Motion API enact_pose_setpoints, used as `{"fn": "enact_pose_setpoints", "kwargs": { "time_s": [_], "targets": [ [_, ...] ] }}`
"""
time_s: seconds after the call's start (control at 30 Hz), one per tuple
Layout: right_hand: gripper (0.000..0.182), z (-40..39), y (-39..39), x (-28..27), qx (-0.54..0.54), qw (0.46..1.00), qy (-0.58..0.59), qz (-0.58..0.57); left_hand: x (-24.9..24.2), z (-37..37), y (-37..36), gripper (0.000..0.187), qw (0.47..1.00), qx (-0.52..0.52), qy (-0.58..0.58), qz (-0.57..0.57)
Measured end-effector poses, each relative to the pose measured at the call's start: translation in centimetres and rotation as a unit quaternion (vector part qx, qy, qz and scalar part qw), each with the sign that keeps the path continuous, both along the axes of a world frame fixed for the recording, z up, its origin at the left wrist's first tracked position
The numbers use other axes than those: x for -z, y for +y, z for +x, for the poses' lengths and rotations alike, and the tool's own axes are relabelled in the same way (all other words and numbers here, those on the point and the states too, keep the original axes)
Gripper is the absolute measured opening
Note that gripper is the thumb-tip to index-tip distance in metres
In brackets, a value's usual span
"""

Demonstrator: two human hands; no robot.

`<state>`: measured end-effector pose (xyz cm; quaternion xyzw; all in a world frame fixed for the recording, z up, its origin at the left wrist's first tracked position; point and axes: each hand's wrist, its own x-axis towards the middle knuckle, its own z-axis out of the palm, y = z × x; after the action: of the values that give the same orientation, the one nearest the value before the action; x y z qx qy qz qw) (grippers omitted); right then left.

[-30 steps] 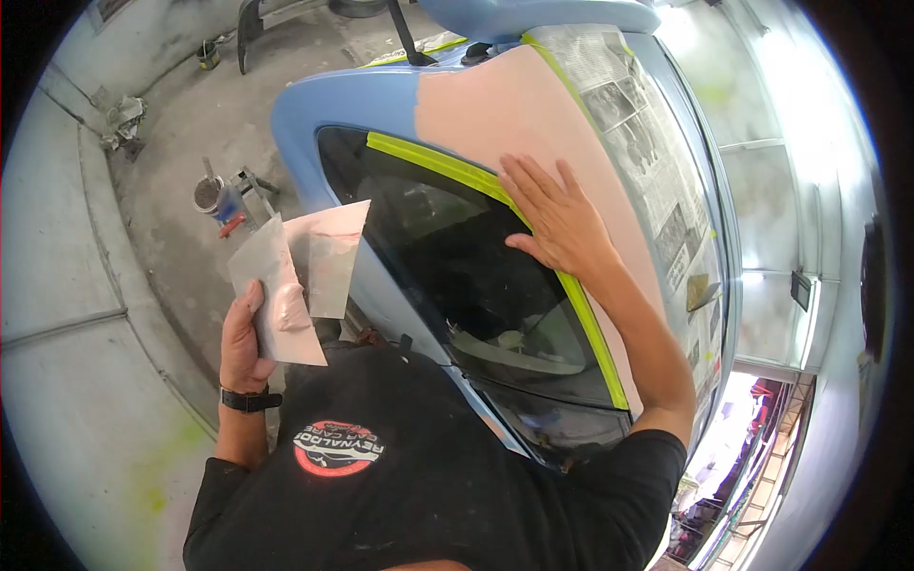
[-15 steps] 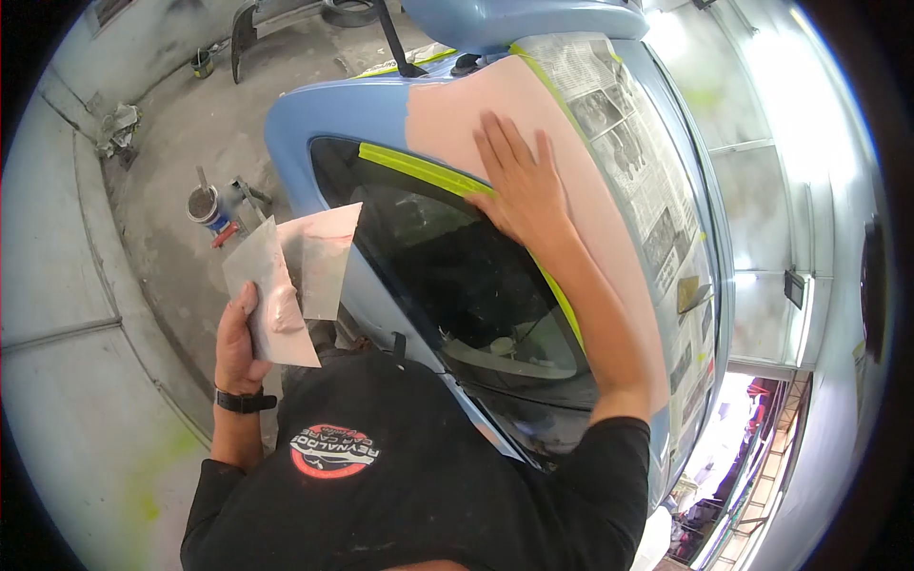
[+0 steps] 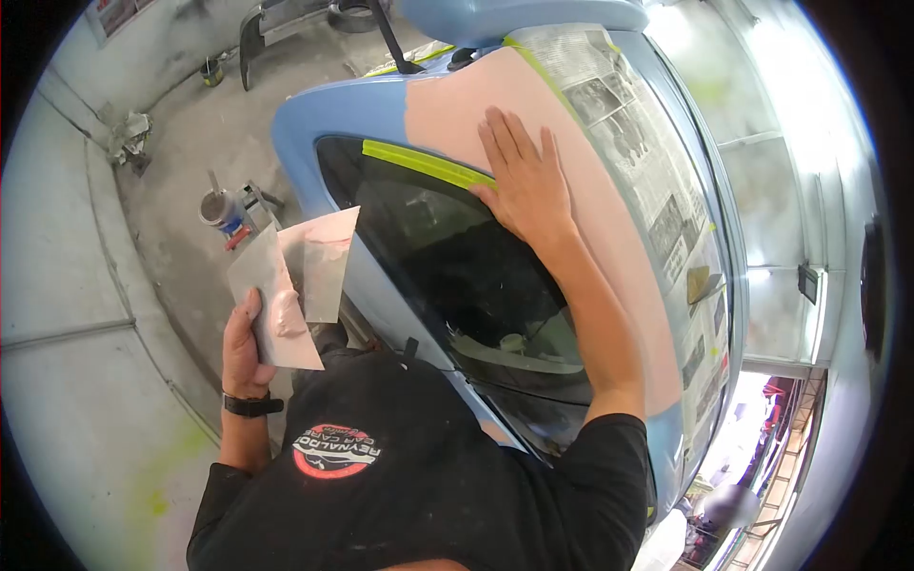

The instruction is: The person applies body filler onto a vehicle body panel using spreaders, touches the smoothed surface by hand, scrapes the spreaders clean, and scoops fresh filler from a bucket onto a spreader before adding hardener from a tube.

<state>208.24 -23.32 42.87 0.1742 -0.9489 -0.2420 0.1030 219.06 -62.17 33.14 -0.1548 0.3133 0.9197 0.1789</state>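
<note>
My left hand (image 3: pixel 246 347) grips a thin, pale, flat sheet (image 3: pixel 253 269) with a lump of pink putty (image 3: pixel 288 314) on it. A second flat piece, like a wide putty spreader (image 3: pixel 326 285), sticks out behind it, its upper edge smeared pink. My fingers under the sheets are hidden. My right hand (image 3: pixel 529 190) lies flat on the pink-coated panel (image 3: pixel 447 107) of a light-blue car, fingers stretched out. Its thumb rests by yellow-green masking tape (image 3: pixel 419 164) along the dark side window (image 3: pixel 419 238).
Newspaper (image 3: pixel 595 98) masks the car's surface to the right, with a small tan piece (image 3: pixel 703 284) on it. On the left, a can (image 3: pixel 217 207) with a stick stands on a small stand. A tyre (image 3: pixel 354 16) lies at the back. Booth walls close in both sides.
The camera view has shifted slightly, so the car sits a little further right. Both hands keep nearly the same places. A blurred shape now shows in the opening at lower right.
</note>
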Motion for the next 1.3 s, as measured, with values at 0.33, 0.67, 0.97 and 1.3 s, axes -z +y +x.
{"fn": "enact_pose_setpoints", "kwargs": {
  "time_s": [0.33, 0.67, 0.97, 1.3],
  "targets": [
    [0.081, 15.0, 1.7, 1.1, 0.138, 0.987, -0.012, -0.085, -2.2, 1.2, 4.8, 0.037, 0.997, 0.074, 0.012, -0.013],
    [0.051, 21.0, -9.8, 6.8, 0.129, 0.209, 0.143, -0.959, -4.4, -3.2, 15.5, 0.036, 0.889, 0.446, 0.081, -0.061],
    [0.034, 13.9, -12.3, 2.5, 0.198, 0.267, 0.409, -0.849, -3.9, -15.2, 11.1, 0.04, 0.918, 0.391, 0.05, -0.049],
    [0.041, 9.8, -17.9, 1.3, 0.296, 0.868, 0.238, -0.319, -1.8, -21.1, 13.0, 0.039, 0.865, 0.271, 0.35, -0.238]
  ]
}}
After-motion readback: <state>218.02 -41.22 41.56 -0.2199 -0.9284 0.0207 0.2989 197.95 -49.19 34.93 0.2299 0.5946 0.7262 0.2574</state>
